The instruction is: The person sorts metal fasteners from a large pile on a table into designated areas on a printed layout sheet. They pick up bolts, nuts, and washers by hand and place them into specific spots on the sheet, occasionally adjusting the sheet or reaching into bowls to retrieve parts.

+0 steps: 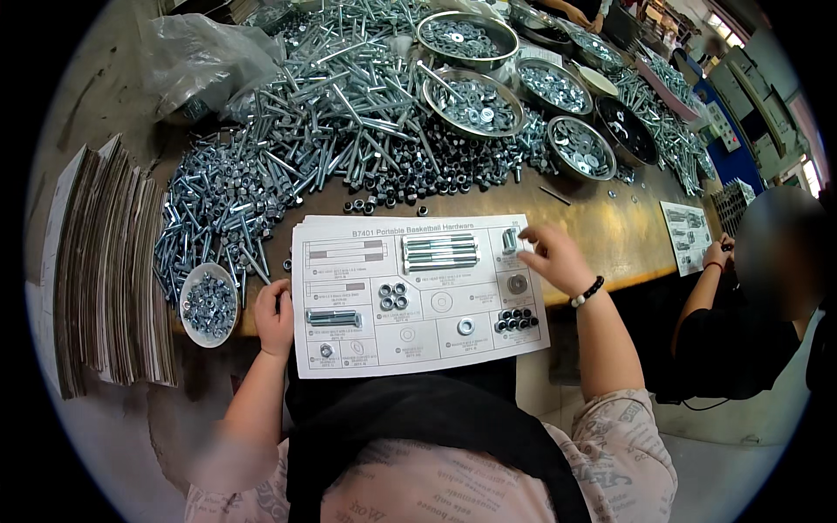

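Observation:
A printed hardware sheet (423, 353) with boxed drawings lies in front of me at the table's near edge. On it are long silver bolts (440, 253), shorter bolts (333, 319), several silver lock nuts (394, 296), a washer (517, 284), a single nut (466, 327), dark-centred nuts (516, 321) and a small nut (327, 349). My right hand (558, 260) reaches over the upper right corner, thumb and fingers apart beside a few short bolts (510, 240). Beside the sheet's left edge, my left hand (275, 318) is curled closed; what it holds, if anything, is hidden.
Loose bolts (331, 96) and nuts (222, 174) are heaped beyond the sheet. Metal bowls of washers (475, 105) stand at the back right. A white bowl of nuts (209, 307) and stacked cardboard (109, 270) sit left. Another person (758, 305) works at right.

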Demonstrator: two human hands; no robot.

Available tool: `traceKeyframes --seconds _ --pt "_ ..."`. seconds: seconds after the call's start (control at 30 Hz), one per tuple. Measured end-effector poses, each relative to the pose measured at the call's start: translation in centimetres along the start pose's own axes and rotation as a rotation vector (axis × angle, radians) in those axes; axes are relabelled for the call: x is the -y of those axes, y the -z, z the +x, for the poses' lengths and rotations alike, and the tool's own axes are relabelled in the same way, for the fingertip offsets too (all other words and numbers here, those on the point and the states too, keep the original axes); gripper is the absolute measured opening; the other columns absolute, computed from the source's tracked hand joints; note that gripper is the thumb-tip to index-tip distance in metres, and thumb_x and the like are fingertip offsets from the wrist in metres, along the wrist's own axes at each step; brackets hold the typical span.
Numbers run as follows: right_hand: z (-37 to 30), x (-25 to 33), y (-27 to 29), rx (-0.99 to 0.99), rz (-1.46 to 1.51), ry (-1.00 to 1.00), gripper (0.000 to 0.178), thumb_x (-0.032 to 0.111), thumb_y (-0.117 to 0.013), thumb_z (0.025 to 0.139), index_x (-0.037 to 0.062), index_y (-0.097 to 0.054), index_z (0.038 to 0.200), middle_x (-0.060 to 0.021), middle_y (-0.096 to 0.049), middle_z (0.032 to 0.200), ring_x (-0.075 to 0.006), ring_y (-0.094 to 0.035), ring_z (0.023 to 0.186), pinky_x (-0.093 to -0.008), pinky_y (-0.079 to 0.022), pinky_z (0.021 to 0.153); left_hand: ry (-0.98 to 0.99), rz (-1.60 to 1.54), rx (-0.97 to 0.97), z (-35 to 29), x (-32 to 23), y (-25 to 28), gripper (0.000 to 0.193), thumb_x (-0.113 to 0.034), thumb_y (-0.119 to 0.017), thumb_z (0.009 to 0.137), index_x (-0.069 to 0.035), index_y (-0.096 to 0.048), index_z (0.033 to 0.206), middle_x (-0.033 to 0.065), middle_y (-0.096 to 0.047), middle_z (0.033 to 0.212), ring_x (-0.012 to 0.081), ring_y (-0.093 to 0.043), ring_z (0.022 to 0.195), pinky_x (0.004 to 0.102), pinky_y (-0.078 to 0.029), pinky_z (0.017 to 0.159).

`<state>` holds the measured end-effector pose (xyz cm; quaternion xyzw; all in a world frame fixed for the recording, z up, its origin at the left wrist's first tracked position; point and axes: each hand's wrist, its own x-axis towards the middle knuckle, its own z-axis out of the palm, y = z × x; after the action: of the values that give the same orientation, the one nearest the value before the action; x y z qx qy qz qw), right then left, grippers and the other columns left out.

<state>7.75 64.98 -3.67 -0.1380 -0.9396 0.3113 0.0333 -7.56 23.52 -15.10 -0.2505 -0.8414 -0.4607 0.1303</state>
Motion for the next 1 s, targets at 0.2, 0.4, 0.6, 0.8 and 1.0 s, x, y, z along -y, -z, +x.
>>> traceKeyframes --seconds 0.2,0.4,0.6,0.8,1.0 --pt "9.6 -0.9 1.5 -0.27 -0.09 0.2 0.014 0.014 -0.064 0.074 0.0045 -0.062 0.084 -0.0094 -0.058 0.079 -0.0241 -0.055 0.072 -0.032 -0.045 0.065 -0.002 -0.019 -0.022 0.3 -0.6 -0.3 0.015 0.0 -0.05 0.078 0.0 -0.058 0.091 0.0121 -0.057 0.08 0.0256 -0.055 0.073 0.0324 -0.043 0.066" --pt "19.3 -1.4 2.5 -0.319 -0.384 0.123 0.016 0.017 -0.061 0.075 0.0106 -0.065 0.089 -0.0112 -0.06 0.093 -0.0296 -0.057 0.088 -0.0384 -0.046 0.076 0.019 -0.007 -0.014 0.2 -1.0 0.0 0.014 0.001 -0.049 0.078 0.0 -0.058 0.089 0.0125 -0.056 0.078 0.0265 -0.055 0.072 0.0331 -0.043 0.065" --pt "24.9 -1.0 1.4 -0.108 -0.723 -0.032 0.021 0.013 -0.058 0.077 0.0119 -0.066 0.097 -0.0118 -0.06 0.102 -0.0282 -0.057 0.097 -0.0393 -0.048 0.08 0.027 -0.006 0.005 0.3 -1.2 0.0 0.014 0.002 -0.048 0.078 0.001 -0.058 0.088 0.0129 -0.056 0.076 0.0266 -0.055 0.07 0.0325 -0.043 0.064" --pt "26.8 0.4 1.3 0.117 -0.825 -0.076 0.021 0.012 -0.055 0.078 0.0066 -0.065 0.096 -0.0156 -0.062 0.101 -0.0293 -0.06 0.092 -0.0379 -0.049 0.08 -0.003 -0.004 -0.008 0.5 -1.3 0.0 0.013 0.003 -0.048 0.079 0.001 -0.058 0.086 0.0131 -0.055 0.073 0.0265 -0.054 0.065 0.0326 -0.042 0.06" --pt "25.9 0.3 1.7 0.083 -0.852 0.048 0.02 0.012 -0.055 0.077 0.0079 -0.064 0.094 -0.0138 -0.062 0.097 -0.029 -0.06 0.09 -0.0389 -0.049 0.078 0.0 -0.017 -0.012 0.5 -1.4 0.0 0.013 0.003 -0.048 0.078 0.001 -0.058 0.086 0.0129 -0.055 0.073 0.0265 -0.053 0.065 0.0326 -0.042 0.059"
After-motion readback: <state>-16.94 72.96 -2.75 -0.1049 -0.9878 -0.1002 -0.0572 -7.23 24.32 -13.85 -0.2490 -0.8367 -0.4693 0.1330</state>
